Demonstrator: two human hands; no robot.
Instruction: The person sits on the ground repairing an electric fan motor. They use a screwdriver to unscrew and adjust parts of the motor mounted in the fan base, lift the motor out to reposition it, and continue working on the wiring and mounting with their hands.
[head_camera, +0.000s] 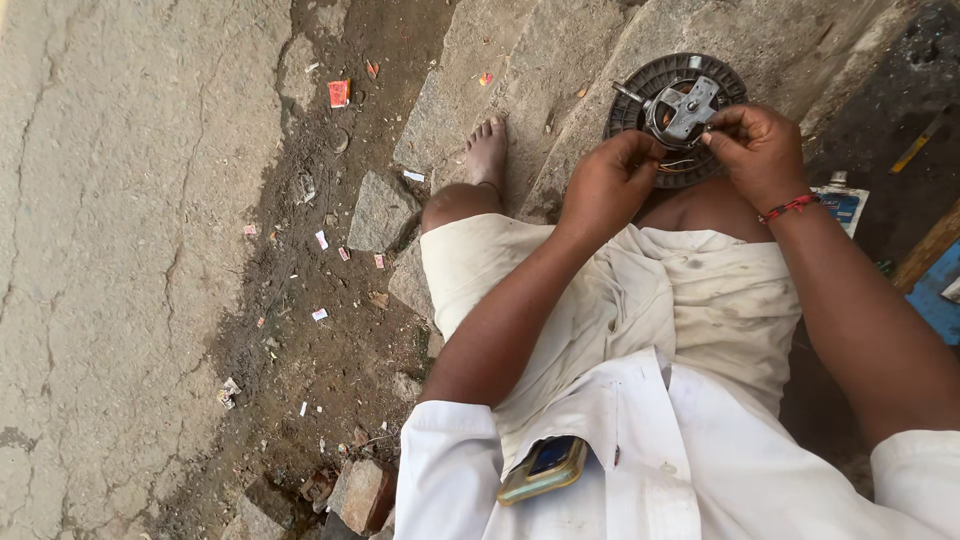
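A round black ribbed disc (640, 85) with a grey metal bracket (688, 108) and thin wires at its centre is held over my knees. My left hand (608, 182) grips its lower left rim, fingers curled around it. At the bracket's right side, my right hand (757, 150) pinches a small part or wire; a red thread band (790, 207) circles that wrist. My lap is covered by a stained white cloth (690, 300).
My bare foot (486, 152) rests on rough stone steps (560, 60). Litter scraps dot the dirt strip (320, 250) beside cracked pavement (110, 250). A phone (545, 467) pokes from my shirt pocket. Bricks (360, 492) lie below; a blue object (940, 295) at the right edge.
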